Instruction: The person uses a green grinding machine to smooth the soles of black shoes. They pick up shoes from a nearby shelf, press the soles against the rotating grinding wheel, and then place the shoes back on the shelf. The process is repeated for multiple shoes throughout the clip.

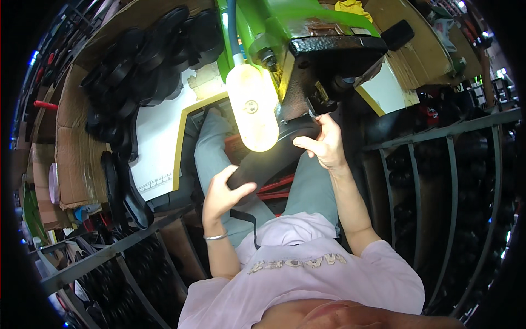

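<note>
A long black shoe sole (263, 162) stretches between my hands under the machine's head. My left hand (226, 193) is closed round its near left end, the thumb lying on top. Thumb and fingers of my right hand (324, 143) pinch the far right end, right beside the small metal parts under the black machine head (334, 60). Part of the sole's far edge is hidden by a bright, glowing oblong lamp (252, 109).
The green machine (285, 22) stands in front of me, above a white tabletop (156, 142) with yellow edging. Black soles are heaped at the left by a cardboard box (82, 164). Metal racks (438, 134) with dark items flank me. Another cardboard box (422, 55) stands far right.
</note>
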`<action>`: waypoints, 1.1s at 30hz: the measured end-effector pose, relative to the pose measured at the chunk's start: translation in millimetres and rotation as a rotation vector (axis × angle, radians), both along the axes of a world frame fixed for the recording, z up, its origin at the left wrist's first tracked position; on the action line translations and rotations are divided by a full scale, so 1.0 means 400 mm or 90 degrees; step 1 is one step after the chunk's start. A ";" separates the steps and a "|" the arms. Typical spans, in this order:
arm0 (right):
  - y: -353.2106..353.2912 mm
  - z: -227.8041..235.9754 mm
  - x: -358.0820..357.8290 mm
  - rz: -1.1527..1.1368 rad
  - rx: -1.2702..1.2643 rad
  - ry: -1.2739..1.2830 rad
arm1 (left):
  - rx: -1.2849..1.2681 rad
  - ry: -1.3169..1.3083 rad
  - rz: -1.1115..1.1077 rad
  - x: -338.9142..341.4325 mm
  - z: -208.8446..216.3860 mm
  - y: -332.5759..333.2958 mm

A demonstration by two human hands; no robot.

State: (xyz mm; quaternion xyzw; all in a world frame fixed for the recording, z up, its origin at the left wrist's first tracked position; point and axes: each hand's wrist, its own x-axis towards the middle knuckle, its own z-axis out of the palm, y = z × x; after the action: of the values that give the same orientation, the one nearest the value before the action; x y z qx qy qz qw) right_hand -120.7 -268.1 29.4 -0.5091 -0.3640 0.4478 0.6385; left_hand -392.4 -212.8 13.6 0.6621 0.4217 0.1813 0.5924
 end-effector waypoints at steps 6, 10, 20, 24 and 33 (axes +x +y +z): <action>-0.036 -0.010 0.067 -0.108 0.064 0.100 | 0.344 -0.015 0.055 0.182 0.114 0.028; -0.042 -0.015 0.092 -0.119 0.039 0.156 | 0.539 0.010 -0.040 0.191 0.080 0.064; -0.016 -0.004 0.010 -0.045 0.010 0.191 | 0.153 0.000 -0.012 0.110 0.054 0.083; -0.017 0.010 -0.014 -0.037 -0.011 0.110 | 0.048 -0.042 0.017 0.071 -0.024 0.057; 0.017 -0.012 -0.032 0.005 0.038 -0.119 | 0.051 -0.318 0.160 0.147 -0.088 -0.029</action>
State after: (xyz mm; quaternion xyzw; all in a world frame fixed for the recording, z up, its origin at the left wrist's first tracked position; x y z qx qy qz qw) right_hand -133.4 -261.5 24.6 -0.5283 -0.4372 0.3897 0.6148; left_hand -333.7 -224.6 -21.4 0.5624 0.3340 0.4269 0.6244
